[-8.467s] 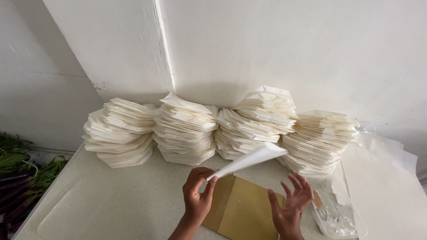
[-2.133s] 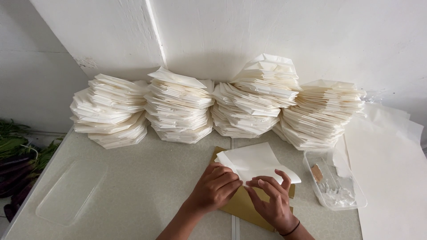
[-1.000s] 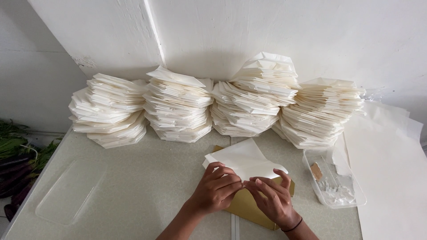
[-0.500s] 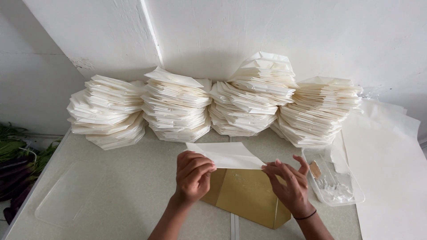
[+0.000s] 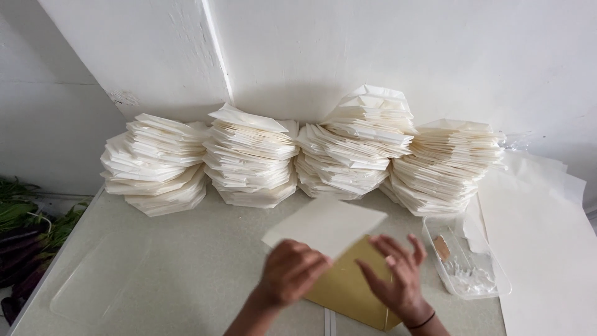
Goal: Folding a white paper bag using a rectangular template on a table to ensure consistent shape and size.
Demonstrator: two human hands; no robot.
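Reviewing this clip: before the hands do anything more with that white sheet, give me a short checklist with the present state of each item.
1. Left hand has a grip on the white folded paper sheet: ok, fingers close over its near edge.
2. Right hand free: ok, open with fingers spread, just off the sheet.
3. Tan cardboard template lies flat on the pale speckled tabletop: ok, partly under the hands.
4. Four stacks of folded white paper stand upright against the wall: ok.
5. Clear plastic tray clear of the hands: ok, to the right.
6. Sheet's fold squareness: cannot tell, motion blur.
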